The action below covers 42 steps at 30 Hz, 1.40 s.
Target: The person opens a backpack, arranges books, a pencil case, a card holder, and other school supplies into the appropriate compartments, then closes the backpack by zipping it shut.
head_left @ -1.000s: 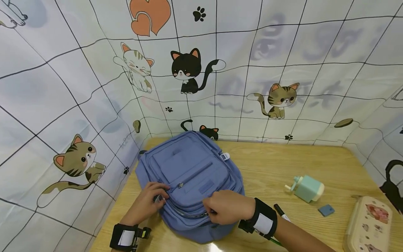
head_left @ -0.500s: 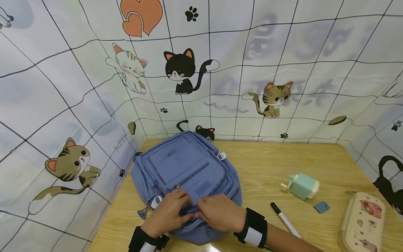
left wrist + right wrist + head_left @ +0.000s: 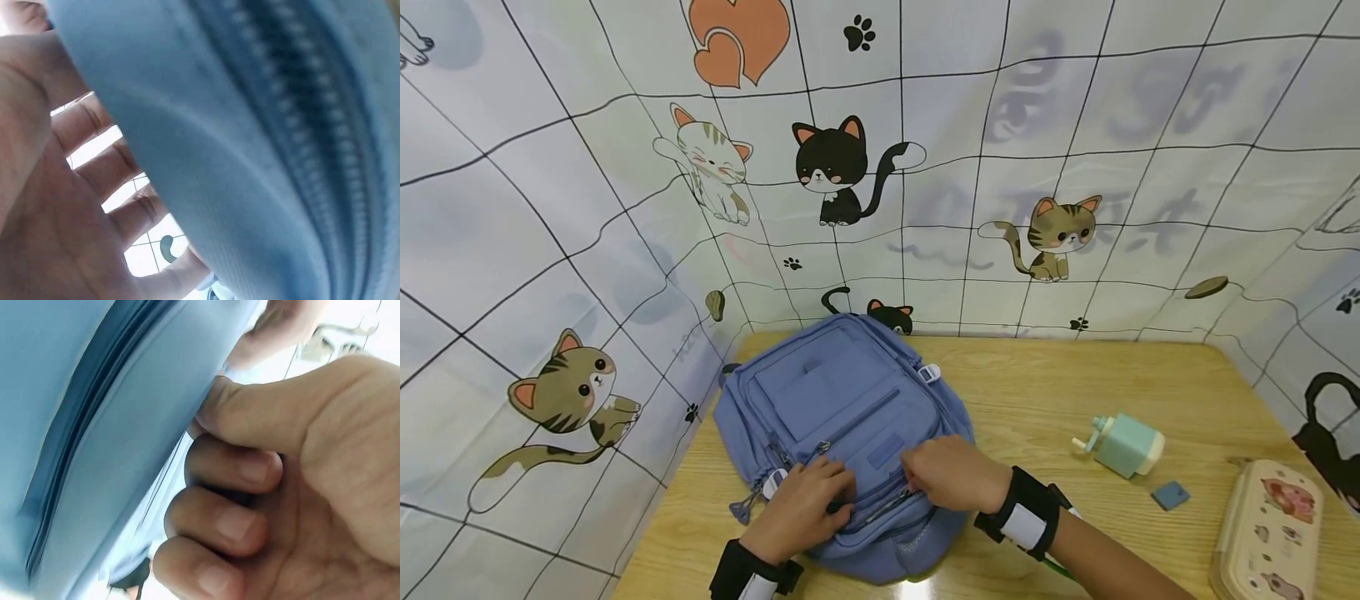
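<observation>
A blue backpack lies on the table with its front up, and a curved zipper runs across its lower end. My left hand rests on the front near that zipper. In the left wrist view its fingers are spread and fairly straight against the fabric. My right hand is at the right part of the zipper. Thumb and forefinger pinch at the bag's edge in the right wrist view, the other fingers curled. The zipper pull between them is hidden.
Right of the bag on the wooden table stand a mint-green crank pencil sharpener, a small blue eraser-like block and a cream pencil case. A marker is mostly covered by the right wrist. A cat-print curtain surrounds the table.
My left hand has moved from the bag's left side onto its front by the zipper. My right hand went left to meet it, then drew away rightward along the zipper.
</observation>
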{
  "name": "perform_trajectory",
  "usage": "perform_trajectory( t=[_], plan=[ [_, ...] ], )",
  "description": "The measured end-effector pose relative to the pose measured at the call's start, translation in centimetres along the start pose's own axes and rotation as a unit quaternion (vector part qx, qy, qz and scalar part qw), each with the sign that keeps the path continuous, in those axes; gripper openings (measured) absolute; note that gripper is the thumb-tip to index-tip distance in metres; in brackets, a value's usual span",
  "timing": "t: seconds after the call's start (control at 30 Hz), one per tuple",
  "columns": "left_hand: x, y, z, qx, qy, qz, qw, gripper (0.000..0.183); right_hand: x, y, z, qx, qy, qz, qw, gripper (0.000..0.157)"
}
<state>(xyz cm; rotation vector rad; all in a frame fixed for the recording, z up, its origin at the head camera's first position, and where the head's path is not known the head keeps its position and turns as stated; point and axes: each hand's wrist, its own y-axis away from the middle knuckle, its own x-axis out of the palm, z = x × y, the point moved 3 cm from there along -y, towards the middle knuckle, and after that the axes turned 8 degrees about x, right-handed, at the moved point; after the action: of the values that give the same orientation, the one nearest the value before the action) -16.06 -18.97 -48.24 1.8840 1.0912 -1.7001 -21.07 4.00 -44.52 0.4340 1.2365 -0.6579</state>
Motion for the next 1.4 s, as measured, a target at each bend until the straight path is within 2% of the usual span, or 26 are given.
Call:
perform_trajectory(
  t=[0.13,0.27,0.37,0.5,0.6,0.73,0.93,1.07,1.17,1.3,1.4],
  plan=[
    [-0.4,-0.3,-0.2,-0.012,0.029,0.011,0.9995,0.025,-0.5,0.6,-1.9,0.021,-0.006,-0.012,1.0,0.027],
    [-0.7,-1.9,-1.3,0.002,0.039,-0.017,0.9991,0.018,-0.8,0.9,-2.4,0.014,-0.018,-0.003,1.0,0.022],
    [-0.4,-3.6,-2.5,0.033,0.016,-0.036,0.9987,0.02,-1.1,0.9,-2.2,-0.002,-0.009,-0.014,1.0,0.02],
    [0.3,-4.7,-3.4,0.051,-0.039,-0.023,0.9977,0.022,-1.5,0.6,-2.3,-0.015,0.013,-0.035,0.999,0.019],
    [0.3,-4.6,-3.5,0.039,-0.044,-0.005,0.9983,0.013,-1.7,0.1,-3.3,-0.01,0.013,-0.041,0.999,0.018],
    [0.0,-4.5,-3.5,0.025,-0.018,0.01,0.9995,0.012,-1.9,-0.9,-5.8,0.008,-0.01,-0.03,0.999,0.017],
    [-0.4,-4.3,-3.5,0.017,0.006,0.006,0.9998,0.01,-2.4,-2.4,-8.3,0.027,-0.075,0.026,0.996,0.017],
    [-0.6,-4.2,-3.4,0.004,0.021,-0.001,0.9998,0.012,-2.5,-2.3,-9.6,0.043,-0.107,0.057,0.992,0.019],
    [-0.9,-4.0,-3.3,-0.003,0.023,-0.009,0.9997,0.013,-2.8,-2.2,-10.6,0.059,-0.117,0.057,0.99,0.018],
    [-1.2,-4.0,-3.5,-0.001,0.018,-0.01,0.9998,0.015,-3.4,-2.5,-11.6,0.057,-0.12,0.049,0.99,0.014],
    [-1.3,-4.2,-3.6,0.001,0.024,-0.013,0.9996,0.018,-4.1,-2.5,-12.4,0.07,-0.108,0.049,0.99,0.014]
  ],
)
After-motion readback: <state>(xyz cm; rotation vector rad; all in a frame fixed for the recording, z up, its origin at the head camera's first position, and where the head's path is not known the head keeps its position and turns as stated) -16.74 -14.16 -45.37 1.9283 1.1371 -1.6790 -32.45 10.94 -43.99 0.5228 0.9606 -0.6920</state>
